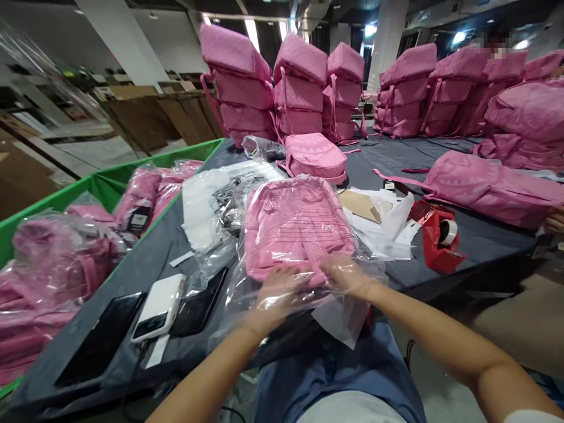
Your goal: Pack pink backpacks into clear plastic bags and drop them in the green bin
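Note:
A pink backpack (pixel 299 226) lies on the dark-covered table in front of me, inside a clear plastic bag (pixel 240 288). The film is wrinkled and reaches past the backpack's near edge. My left hand (pixel 279 288) is under the film, its fingers curled on the near left part of the backpack. At the near right part, my right hand (pixel 344 273) also grips the backpack beneath the plastic. Reflections and slight blur hide some fingertips. A loose white sheet (pixel 341 320) hangs below my right hand.
Left is a green-edged bin (pixel 158 157) of bagged pink backpacks. A white power bank (pixel 158 305) and dark phones lie on the near left table. A red tape dispenser (pixel 440 238) stands right. Stacked backpacks (pixel 244 88) line the back; another person's hand (pixel 556 218) shows at the right edge.

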`<control>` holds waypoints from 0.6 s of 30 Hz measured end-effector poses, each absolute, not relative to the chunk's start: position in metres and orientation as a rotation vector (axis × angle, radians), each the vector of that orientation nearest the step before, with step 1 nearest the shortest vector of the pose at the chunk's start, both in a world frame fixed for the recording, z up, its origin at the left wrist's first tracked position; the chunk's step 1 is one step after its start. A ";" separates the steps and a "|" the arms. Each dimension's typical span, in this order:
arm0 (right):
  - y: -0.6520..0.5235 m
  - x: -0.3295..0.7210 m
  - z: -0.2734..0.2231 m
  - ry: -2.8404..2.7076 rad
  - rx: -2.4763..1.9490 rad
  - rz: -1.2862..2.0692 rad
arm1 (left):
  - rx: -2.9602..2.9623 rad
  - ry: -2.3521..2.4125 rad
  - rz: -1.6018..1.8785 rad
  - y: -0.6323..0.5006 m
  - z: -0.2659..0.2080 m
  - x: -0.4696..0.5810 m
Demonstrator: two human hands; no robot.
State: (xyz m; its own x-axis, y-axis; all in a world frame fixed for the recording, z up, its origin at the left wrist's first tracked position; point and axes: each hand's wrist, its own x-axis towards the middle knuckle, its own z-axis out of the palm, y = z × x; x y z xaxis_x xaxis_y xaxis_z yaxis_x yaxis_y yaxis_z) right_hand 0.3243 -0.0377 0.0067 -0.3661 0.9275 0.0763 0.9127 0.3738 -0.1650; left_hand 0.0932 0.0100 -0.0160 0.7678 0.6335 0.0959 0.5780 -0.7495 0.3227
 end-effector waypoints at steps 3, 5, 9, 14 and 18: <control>-0.062 0.327 -0.001 -2.435 -1.551 0.145 | 2.766 0.918 0.399 0.012 -0.037 0.090; -0.088 0.334 -0.010 -2.415 -1.485 0.134 | 2.768 0.968 0.408 0.020 -0.042 0.079; -0.142 0.357 -0.031 -2.449 -1.337 0.334 | 2.769 1.016 0.563 -0.002 -0.033 0.061; -0.180 0.370 -0.045 -1.947 -1.270 0.363 | 2.373 0.946 0.920 -0.096 -0.057 0.093; -0.178 0.363 -0.055 -1.648 -1.520 0.348 | 1.736 1.218 0.875 -0.125 -0.093 0.136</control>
State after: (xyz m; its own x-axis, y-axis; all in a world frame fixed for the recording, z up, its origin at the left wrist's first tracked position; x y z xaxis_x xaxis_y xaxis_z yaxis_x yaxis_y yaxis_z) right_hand 0.3625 -0.1778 -0.0552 0.0948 0.9169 0.3878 0.6815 0.2242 -0.6966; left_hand 0.1359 -0.1253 -0.0931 0.2898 0.9536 0.0819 0.3819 -0.1937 0.9037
